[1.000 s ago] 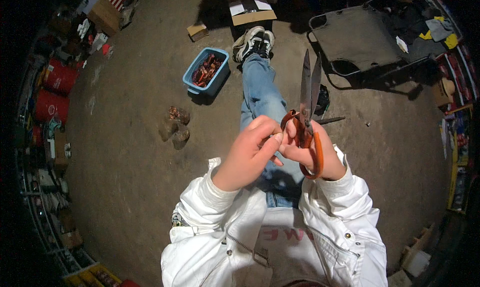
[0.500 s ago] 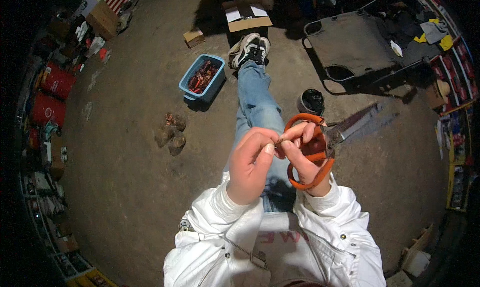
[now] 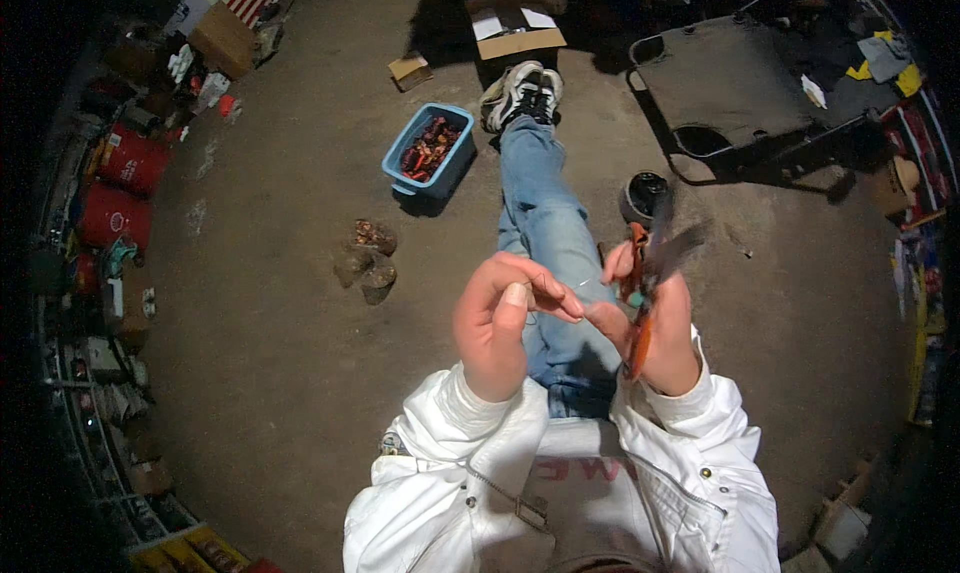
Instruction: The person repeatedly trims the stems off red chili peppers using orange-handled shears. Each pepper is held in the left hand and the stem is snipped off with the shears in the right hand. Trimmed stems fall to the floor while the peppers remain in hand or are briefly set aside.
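My left hand [image 3: 490,323] is raised over my lap with its fingers bent and the thumb against them. Whatever it pinches, if anything, is too small to make out. Close on its right, my right hand [image 3: 660,338] has orange-handled scissors [image 3: 642,343] hooked in it, with dark blades smeared by motion and pointing up to the right. The right thumb reaches toward the left fingertips. A small greenish spot shows beside the scissors' handle; I cannot tell what it is. My jeans-clad legs [image 3: 545,203] stretch forward beneath both hands.
A blue plastic tub [image 3: 402,187] of dark red and orange pieces stands left of my legs. Nearer lie several lumpy clear bags [image 3: 372,263]. A dark pot [image 3: 645,195] stands right of my knee. Beyond are an open cardboard box [image 3: 520,45] and a folding cot [image 3: 720,83].
My right hand has turned, swinging the scissors edge-on with their blades upward. My fingertips have shifted, and the left fingers are straighter. The whole view has shifted slightly.
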